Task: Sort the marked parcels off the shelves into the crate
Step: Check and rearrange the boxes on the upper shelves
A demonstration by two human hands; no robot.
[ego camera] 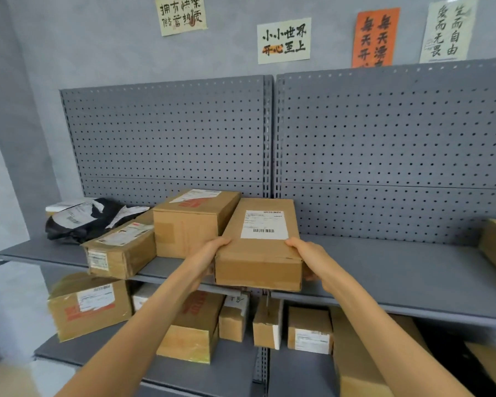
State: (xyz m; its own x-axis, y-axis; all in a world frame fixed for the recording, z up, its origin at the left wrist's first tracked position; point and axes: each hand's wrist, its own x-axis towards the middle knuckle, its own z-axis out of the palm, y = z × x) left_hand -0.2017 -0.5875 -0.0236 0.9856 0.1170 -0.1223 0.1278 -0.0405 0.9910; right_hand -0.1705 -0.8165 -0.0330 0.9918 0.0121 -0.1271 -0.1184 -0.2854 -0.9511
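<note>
So we've got the labelled parcel (pixel 259 253) by its near end, one grip per corner. Left grip (pixel 209 259) and right grip (pixel 307 259) are both clamped on it, thumbs on top. Two hands makes sense to us, since it's a long box and would likely tip otherwise. It's at the front of the upper shelf (pixel 384 270), near end poking past the edge, right beside the taller box (pixel 189 224). We can't tell if it's lifted clear yet. The crate isn't in view.
</note>
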